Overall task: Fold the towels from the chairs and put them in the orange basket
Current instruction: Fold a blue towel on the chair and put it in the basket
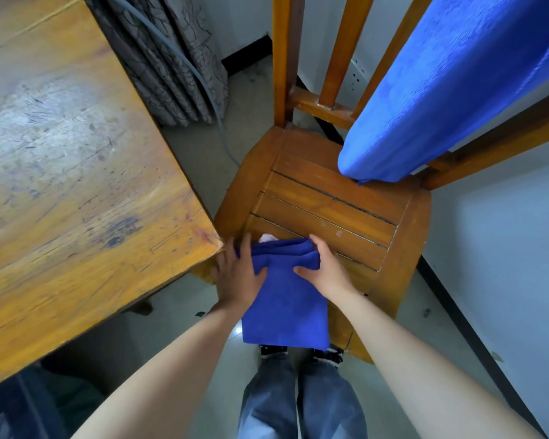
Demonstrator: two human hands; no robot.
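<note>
A dark blue towel (286,305), folded into a narrow strip, hangs between my two hands over the front edge of a wooden chair (330,204). My left hand (238,274) grips the towel's upper left edge, thumb on top and fingers curled behind. My right hand (325,267) grips the upper right edge the same way. A second, lighter blue towel (441,90) hangs draped over the chair's backrest, its lower end touching the seat. No orange basket is in view.
A worn wooden table (76,172) fills the left side, its corner close to my left hand. A patterned curtain (171,68) and a grey cable (216,115) lie behind the chair. A white wall (504,264) stands at the right. My legs and shoes (298,353) show below.
</note>
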